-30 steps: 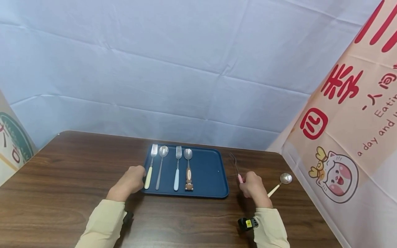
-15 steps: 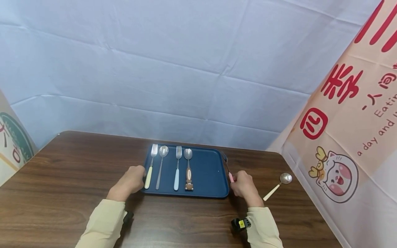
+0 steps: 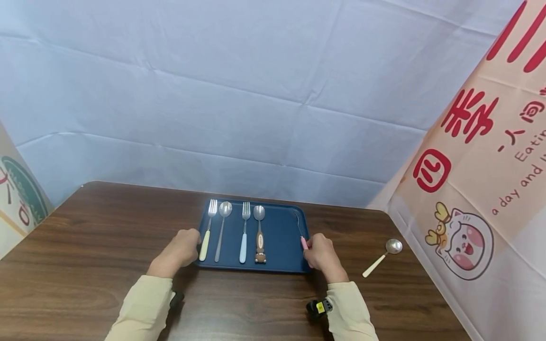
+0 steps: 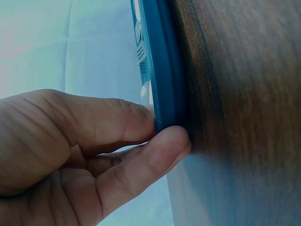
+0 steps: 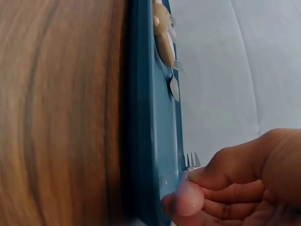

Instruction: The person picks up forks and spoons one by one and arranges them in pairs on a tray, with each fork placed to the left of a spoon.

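Observation:
My left hand (image 3: pixel 181 246) pinches the left edge of a dark blue tray (image 3: pixel 281 237); in the left wrist view, thumb and finger close on its rim (image 4: pixel 164 70). Over the tray's right side, my right hand (image 3: pixel 321 253) holds a fork by its pink handle (image 3: pixel 304 242), tines pointing away. The fork's tines (image 5: pixel 192 161) show past my fingers in the right wrist view. Lying side by side on the tray are a yellow-handled fork (image 3: pixel 204 246), a plain metal spoon (image 3: pixel 221 232), a light-blue-handled fork (image 3: pixel 243 246) and a brown bear-handled spoon (image 3: pixel 259 244).
A cream-handled spoon (image 3: pixel 375 266) lies on the wooden table (image 3: pixel 106 246), right of my right hand. Behind the table hangs a pale cloth (image 3: pixel 213 94), and a printed banner (image 3: pixel 490 166) borders the right side.
My right hand has moved left with the pink-handled fork, from the table beside the tray to over its right side. The left hand stays at the tray's edge.

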{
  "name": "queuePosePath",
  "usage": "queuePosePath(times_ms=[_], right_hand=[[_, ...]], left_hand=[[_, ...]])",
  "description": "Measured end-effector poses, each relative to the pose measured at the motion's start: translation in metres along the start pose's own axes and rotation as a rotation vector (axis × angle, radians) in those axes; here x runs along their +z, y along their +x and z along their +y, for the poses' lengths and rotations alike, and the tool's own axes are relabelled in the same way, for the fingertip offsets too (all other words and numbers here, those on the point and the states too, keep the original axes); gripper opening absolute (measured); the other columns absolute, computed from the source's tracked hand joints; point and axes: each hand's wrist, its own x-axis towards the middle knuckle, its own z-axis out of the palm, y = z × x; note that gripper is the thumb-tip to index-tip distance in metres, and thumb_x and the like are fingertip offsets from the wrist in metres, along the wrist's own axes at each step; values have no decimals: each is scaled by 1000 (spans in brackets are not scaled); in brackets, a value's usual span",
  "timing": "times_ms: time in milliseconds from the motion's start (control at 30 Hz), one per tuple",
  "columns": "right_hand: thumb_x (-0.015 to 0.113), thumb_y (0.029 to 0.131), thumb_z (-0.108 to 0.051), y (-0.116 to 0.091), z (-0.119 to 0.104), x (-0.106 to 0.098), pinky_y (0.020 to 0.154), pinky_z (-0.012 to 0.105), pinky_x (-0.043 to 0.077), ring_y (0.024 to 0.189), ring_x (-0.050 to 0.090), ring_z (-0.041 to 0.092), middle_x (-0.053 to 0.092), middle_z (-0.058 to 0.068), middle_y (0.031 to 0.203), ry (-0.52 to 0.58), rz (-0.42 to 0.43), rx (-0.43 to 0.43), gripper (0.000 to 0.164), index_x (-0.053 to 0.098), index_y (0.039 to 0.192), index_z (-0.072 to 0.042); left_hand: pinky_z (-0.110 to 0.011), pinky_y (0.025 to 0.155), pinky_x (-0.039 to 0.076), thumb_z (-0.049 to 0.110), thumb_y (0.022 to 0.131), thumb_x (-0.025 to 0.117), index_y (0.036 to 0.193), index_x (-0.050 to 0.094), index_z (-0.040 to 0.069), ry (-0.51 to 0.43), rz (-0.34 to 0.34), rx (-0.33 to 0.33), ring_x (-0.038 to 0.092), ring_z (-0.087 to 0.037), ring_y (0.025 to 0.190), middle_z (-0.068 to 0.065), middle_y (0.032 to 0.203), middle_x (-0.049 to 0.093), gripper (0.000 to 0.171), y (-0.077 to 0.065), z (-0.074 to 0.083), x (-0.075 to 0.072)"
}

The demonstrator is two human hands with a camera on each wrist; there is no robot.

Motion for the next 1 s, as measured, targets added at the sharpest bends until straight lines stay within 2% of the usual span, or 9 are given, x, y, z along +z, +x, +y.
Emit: queuePosePath(times_ms=[200, 533, 767, 1000], right_hand=[[60, 82, 1, 2, -4, 8, 49, 27, 45, 46, 54, 15, 53, 8, 57, 15, 5, -8, 9, 66, 87, 4], [60, 86, -6, 3, -15, 18, 50, 28, 45, 50, 54, 17, 53, 9, 61, 55, -30, -3, 9, 63, 85, 2], [58, 85, -8, 4, -18, 25, 42, 26, 37, 45, 49, 18, 48, 7, 52, 20, 7, -11, 27, 52, 59, -6], [58, 85, -11, 7, -21, 32, 43, 27, 38, 46, 50, 19, 47, 8, 53, 1, 34, 28, 27, 52, 59, -6]], left_hand=[[-25, 47, 26, -18, 73, 44, 60, 29, 11, -2, 3, 9, 23, -12, 50, 0, 58, 21, 35, 1, -1, 1], [-26, 47, 25, -18, 73, 44, 62, 29, 11, -17, -6, 12, 22, -13, 51, 0, 60, 20, 35, 1, -1, 0], [-25, 47, 26, -18, 73, 44, 61, 29, 11, -15, -8, 7, 23, -13, 50, 0, 58, 21, 35, 1, -1, 0], [-25, 46, 26, -18, 73, 44, 60, 30, 11, -5, -10, 0, 24, -13, 50, 0, 57, 22, 35, 1, -1, 0]])
